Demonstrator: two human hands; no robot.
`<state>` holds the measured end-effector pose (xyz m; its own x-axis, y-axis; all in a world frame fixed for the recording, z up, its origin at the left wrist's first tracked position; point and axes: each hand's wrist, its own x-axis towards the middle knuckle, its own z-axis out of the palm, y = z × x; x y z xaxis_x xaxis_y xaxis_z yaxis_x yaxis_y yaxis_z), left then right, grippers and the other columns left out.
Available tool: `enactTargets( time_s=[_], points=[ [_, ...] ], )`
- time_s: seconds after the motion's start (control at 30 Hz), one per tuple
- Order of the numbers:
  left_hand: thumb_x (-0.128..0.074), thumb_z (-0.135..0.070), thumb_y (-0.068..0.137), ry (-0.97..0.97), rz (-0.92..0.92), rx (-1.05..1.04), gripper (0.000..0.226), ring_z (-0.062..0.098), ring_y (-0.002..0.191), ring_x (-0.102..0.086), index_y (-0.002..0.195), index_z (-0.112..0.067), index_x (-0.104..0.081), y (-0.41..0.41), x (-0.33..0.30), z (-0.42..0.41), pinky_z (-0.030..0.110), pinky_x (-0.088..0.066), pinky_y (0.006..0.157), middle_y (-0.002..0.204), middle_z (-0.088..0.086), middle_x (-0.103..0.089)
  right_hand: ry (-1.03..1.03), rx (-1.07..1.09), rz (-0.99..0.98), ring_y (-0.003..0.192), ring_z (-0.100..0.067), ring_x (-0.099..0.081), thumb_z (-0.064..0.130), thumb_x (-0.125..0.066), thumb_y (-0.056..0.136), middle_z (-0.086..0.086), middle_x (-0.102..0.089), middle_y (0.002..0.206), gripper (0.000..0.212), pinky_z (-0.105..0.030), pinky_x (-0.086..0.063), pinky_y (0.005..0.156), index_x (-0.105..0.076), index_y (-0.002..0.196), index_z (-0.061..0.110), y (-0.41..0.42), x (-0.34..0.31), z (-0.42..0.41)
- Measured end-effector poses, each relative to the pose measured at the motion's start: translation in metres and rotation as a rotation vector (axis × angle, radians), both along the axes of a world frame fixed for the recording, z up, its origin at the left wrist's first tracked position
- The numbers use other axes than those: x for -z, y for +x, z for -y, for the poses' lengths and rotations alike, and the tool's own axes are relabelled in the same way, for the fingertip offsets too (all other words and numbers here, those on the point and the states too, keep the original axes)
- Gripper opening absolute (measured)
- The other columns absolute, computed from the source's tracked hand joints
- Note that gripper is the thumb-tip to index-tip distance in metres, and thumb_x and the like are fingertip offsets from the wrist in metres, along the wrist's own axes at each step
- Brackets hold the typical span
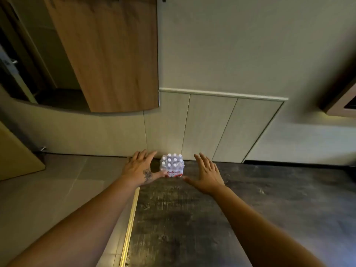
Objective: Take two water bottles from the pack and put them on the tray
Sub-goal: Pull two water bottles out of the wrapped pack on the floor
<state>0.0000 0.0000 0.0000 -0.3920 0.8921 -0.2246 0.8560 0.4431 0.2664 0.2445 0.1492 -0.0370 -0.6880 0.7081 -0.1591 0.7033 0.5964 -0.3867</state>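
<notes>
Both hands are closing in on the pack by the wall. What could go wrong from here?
1. The shrink-wrapped pack of white-capped water bottles looks sealed; pulling two out may tear it and topple the others.
2. No tray is in view, so the carry could be awkward.
3. The open left hand and right hand hold nothing yet.

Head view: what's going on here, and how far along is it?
A person reaches both bare arms down toward a shrink-wrapped pack of water bottles standing on the dark floor against the pale wall panels. The left hand and the right hand are spread open on either side of the pack; the left thumb seems to touch it. No bottle is out yet, and no tray is in view.
</notes>
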Motion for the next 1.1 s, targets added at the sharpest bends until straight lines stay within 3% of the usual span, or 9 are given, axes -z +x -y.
enactTargets(
  time_s=[0.23, 0.77, 1.1],
  points=[
    [-0.045, -0.1, 0.076, -0.046, 0.025, -0.025, 0.115, 0.032, 0.167, -0.012, 0.17, -0.041, -0.017, -0.024, 0.022, -0.04, 0.058, -0.019, 0.132, 0.181, 0.003, -0.015, -0.025, 0.021, 0.034, 0.168, -0.027, 0.007, 0.087, -0.05, 0.089, -0.003, 0.011, 0.182, 0.115, -0.043, 0.008, 0.129, 0.002, 0.173, 0.028, -0.024, 0.018, -0.036],
    [-0.044, -0.096, 0.081, -0.15, -0.005, -0.069, 0.112, 0.031, 0.166, -0.015, 0.172, -0.036, -0.017, -0.107, 0.044, -0.218, 0.055, -0.02, 0.132, 0.181, 0.005, -0.017, -0.171, -0.041, 0.06, 0.169, -0.028, 0.006, 0.083, -0.054, 0.091, -0.003, 0.011, 0.182, 0.115, -0.05, -0.001, 0.135, 0.003, 0.173, 0.026, -0.12, 0.068, -0.242],
    [-0.048, -0.092, 0.084, -0.177, 0.072, -0.043, 0.11, 0.032, 0.167, -0.014, 0.172, -0.035, -0.016, -0.18, 0.076, -0.304, 0.053, -0.02, 0.133, 0.182, 0.006, -0.016, -0.219, -0.061, 0.091, 0.169, -0.027, 0.006, 0.079, -0.054, 0.093, -0.004, 0.007, 0.183, 0.113, -0.044, 0.0, 0.135, 0.002, 0.173, 0.023, -0.199, 0.104, -0.314]
  ],
)
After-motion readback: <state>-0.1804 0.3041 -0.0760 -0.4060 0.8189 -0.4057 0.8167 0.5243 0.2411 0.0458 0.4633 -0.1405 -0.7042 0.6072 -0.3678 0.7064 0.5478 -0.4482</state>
